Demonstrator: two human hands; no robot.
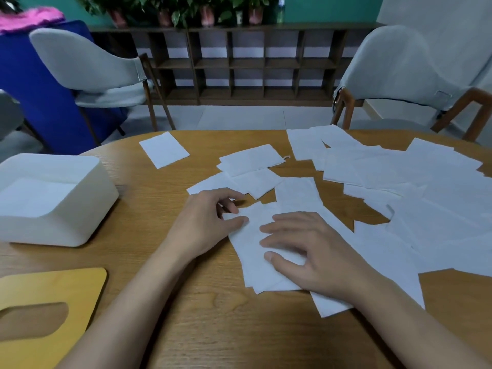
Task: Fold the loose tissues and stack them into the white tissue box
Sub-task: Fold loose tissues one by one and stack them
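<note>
A white tissue [250, 251] lies in front of me on the wooden table [218, 315]. My left hand [205, 222] pinches its upper left corner between thumb and curled fingers. My right hand [306, 254] lies flat on the same tissue with straight fingers, pressing it down. The white tissue box [53, 201] stands open at the left, with white tissue visible inside. Several loose tissues [399, 187] are spread over the right half of the table. Smaller folded tissues [250, 166] lie beyond my hands, and one more folded tissue [163, 149] sits near the far edge.
The yellow wooden box lid [50, 310] with an oval slot lies at the front left. Two grey chairs [95, 73] stand beyond the table, and a dark shelf unit [239, 62] lines the back wall.
</note>
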